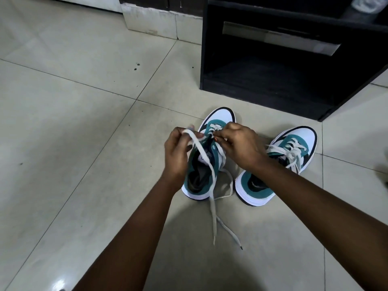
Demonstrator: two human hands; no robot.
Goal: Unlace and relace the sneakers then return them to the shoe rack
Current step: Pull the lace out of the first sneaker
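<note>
Two teal, white and black sneakers stand on the tiled floor, toes pointing away from me. Over the left sneaker [201, 177] my left hand [178, 152] pinches a loose white lace [210, 171] that trails down past the heel onto the floor. My right hand [239, 143] is closed on the lace at the eyelets near the tongue. The right sneaker [294, 148] sits beside it, laced and tied, partly hidden by my right forearm.
A black shoe rack [294, 85] with an open lower shelf stands just beyond the sneakers at the upper right. A white wall corner [151, 19] rises at the top middle. Pale floor tiles [73, 122] stretch to the left.
</note>
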